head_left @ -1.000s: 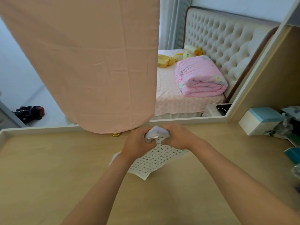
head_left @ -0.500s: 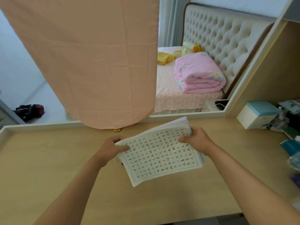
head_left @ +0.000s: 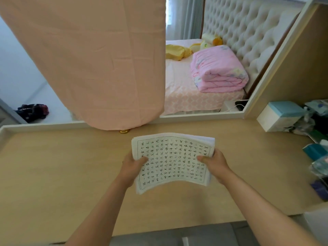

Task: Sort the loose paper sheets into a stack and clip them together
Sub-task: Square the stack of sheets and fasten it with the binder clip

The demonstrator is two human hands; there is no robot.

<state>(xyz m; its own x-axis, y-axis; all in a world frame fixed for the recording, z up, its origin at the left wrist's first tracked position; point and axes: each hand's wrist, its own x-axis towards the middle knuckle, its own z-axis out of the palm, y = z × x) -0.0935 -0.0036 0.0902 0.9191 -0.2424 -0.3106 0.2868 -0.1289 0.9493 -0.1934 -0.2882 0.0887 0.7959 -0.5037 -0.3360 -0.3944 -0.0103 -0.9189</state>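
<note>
A stack of white paper sheets (head_left: 173, 160), printed with a grid of characters, is held above the wooden desk (head_left: 62, 171) in the middle of the view. My left hand (head_left: 132, 167) grips its left edge, thumb on the top sheet. My right hand (head_left: 213, 163) grips the right edge the same way. The stack bows slightly upward between the two hands. No clip is visible.
A peach cloth (head_left: 88, 59) hangs over the desk's far edge, with a small gold object (head_left: 124, 131) below it. A white and teal box (head_left: 278, 115) and cluttered items (head_left: 317, 157) line the right side. A bed with a pink quilt (head_left: 218, 70) lies beyond.
The sheets were bunched between both hands on the desk a second ago. They have since been lifted, spread flat and turned square to me, with a hand on each side edge.
</note>
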